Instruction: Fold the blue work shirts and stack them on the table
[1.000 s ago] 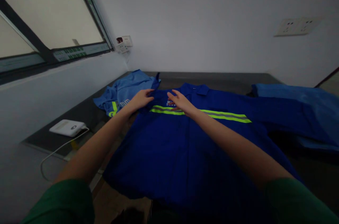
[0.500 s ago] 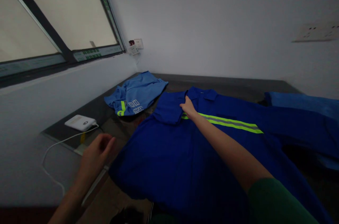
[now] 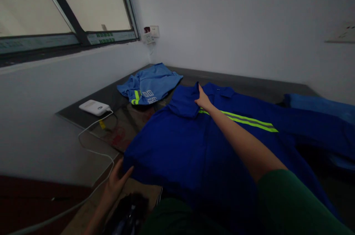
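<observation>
A dark blue work jacket with a yellow-green and grey reflective stripe lies spread over the table, collar at the far side. Its left part is folded inward over the front. My right hand pinches the folded part near the shoulder, beside the collar. At the jacket's lower left corner is my left hand, thumb and fingers apart around the edge of the cloth; no firm grip shows.
On the dark table, a light blue garment lies crumpled at the back left. A white device with a cable sits near the left edge. Folded blue cloth lies at the right. Walls and a window border the table.
My left hand has moved down and right to the jacket's lower left corner. My right hand keeps its hold near the shoulder. The view has tilted down and shifted left.
</observation>
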A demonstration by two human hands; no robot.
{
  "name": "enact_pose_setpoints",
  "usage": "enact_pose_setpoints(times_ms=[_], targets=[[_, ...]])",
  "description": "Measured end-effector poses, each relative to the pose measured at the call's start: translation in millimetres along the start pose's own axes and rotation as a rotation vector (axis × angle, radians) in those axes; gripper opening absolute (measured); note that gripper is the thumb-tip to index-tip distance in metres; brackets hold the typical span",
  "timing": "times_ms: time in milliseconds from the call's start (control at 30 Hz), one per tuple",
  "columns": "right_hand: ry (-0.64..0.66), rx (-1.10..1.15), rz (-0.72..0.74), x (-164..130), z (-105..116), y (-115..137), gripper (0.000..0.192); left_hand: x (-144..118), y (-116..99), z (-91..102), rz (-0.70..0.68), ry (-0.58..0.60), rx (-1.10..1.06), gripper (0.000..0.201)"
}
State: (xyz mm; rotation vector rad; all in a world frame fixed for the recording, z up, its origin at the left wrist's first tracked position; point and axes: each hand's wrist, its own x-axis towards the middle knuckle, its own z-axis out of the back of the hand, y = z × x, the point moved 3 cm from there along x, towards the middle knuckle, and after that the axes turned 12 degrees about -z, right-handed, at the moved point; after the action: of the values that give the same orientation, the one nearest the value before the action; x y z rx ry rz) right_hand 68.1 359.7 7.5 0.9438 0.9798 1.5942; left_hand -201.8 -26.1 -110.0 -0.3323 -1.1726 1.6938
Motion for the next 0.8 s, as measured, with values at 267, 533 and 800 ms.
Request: enact_pose_setpoints(times_ms=[267, 533, 800], targets=[[-0.248, -0.046, 0.128, 17.0, 71.5, 18.0, 0.083, -17.9, -77.8, 35.7, -0.034, 0.002, -0.039, 0.037], [-0.325, 0.052, -0.099, 7.6, 148.9, 1.6, 0.063, -52.1, -158.7, -12.6, -0.239, 0.306, -0.013, 0.023], [-0.4, 0.199, -0.283, -10.2, 181.1, -26.8, 0.056, -56.3, -177.0, -50.4, -0.455, 0.481, 0.018, 0.004]])
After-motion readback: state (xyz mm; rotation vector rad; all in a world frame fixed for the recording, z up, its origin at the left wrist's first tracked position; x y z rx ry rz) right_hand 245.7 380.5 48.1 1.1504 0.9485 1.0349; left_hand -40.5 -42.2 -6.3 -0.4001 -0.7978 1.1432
